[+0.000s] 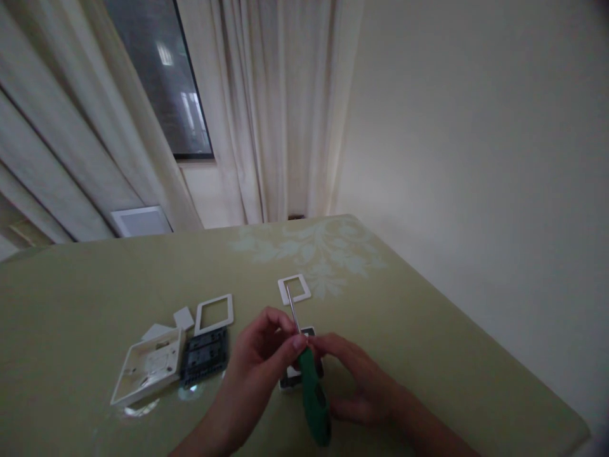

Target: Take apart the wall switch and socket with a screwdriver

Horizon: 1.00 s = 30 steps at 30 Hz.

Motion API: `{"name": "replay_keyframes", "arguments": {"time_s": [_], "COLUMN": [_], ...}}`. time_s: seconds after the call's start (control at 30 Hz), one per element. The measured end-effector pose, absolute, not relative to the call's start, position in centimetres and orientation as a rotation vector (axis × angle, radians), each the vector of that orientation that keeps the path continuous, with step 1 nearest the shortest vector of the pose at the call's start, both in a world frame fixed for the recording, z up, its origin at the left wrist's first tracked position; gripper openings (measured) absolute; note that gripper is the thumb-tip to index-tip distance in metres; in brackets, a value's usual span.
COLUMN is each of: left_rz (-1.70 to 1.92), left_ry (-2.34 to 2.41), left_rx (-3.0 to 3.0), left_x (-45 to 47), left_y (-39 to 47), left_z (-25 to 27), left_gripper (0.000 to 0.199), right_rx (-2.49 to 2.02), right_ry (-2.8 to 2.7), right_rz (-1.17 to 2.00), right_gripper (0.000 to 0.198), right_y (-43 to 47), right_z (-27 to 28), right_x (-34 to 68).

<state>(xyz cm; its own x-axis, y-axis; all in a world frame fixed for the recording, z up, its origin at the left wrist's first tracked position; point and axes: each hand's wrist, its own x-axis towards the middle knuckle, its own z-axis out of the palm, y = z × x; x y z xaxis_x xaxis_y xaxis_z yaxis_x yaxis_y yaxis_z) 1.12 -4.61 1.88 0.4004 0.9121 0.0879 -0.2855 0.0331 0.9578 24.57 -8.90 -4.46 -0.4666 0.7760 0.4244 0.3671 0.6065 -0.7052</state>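
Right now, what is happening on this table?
A person sits at a green table and holds a green screwdriver between both hands. The left hand pinches near the metal shaft and the right hand rests by the handle, over a small dark switch part. Two white frames, a white box and a dark module lie to the left.

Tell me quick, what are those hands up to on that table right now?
Left hand and right hand both grip the green screwdriver, shaft pointing up. Small switch part lies beneath. White frames, back box off left, apart.
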Motion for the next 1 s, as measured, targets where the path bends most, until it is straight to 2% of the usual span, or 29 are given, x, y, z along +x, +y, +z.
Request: {"name": "replay_keyframes", "arguments": {"time_s": [0.13, 0.2, 0.3, 0.4, 0.43, 0.53, 0.6, 0.7, 0.8, 1.0], "left_rz": [1.041, 0.966, 0.827, 0.846, 0.838, 0.68, 0.598, 0.601, 0.667, 0.729], "left_ry": [0.769, 0.786, 0.807, 0.904, 0.899, 0.816, 0.806, 0.804, 0.803, 0.839], "left_rx": [1.004, 1.019, 1.338, 2.007, 2.212, 2.535, 2.595, 2.603, 2.602, 2.671], "left_x": [3.5, 4.3, 4.2, 2.6, 1.8, -0.5, -2.0, -3.8, -4.8, -5.4], "left_y": [-4.3, -4.3, -4.1, -3.4, -3.1, -2.5, -2.3, -2.3, -2.6, -3.3], "left_z": [1.0, 0.5, -0.6, -2.3, -3.0, -5.2, -6.4, -7.4, -7.8, -8.5], "left_gripper": [0.038, 0.04, 0.031, 0.021, 0.023, 0.071, 0.085, 0.084, 0.084, 0.091], "right_rx": [-0.831, -0.804, -0.804, -0.867, -0.907, -0.98, -0.966, -0.952, -1.002, -1.006], "right_ry": [-2.065, -2.084, -2.064, -1.768, -1.646, -1.482, -1.511, -1.655, -1.822, -1.922], "right_rz": [0.16, -0.038, -0.239, -0.313, -0.311, -0.27, -0.233, -0.131, 0.288, 0.639], "right_gripper": [0.086, 0.082, 0.053, 0.025, 0.017, 0.002, 0.013, 0.019, 0.023, 0.026], "right_y": [-9.5, -9.5, -9.6, -9.6, -9.5, -8.9, -8.3, -7.1, -5.0, -1.7], "right_z": [-4.5, -4.1, -3.4, -3.1, -2.9, -1.6, 0.1, 3.3, 5.4, 4.7], "right_x": [24.4, 24.4, 24.7, 25.5, 25.8, 26.6, 26.5, 25.0, 22.1, 18.4]}}
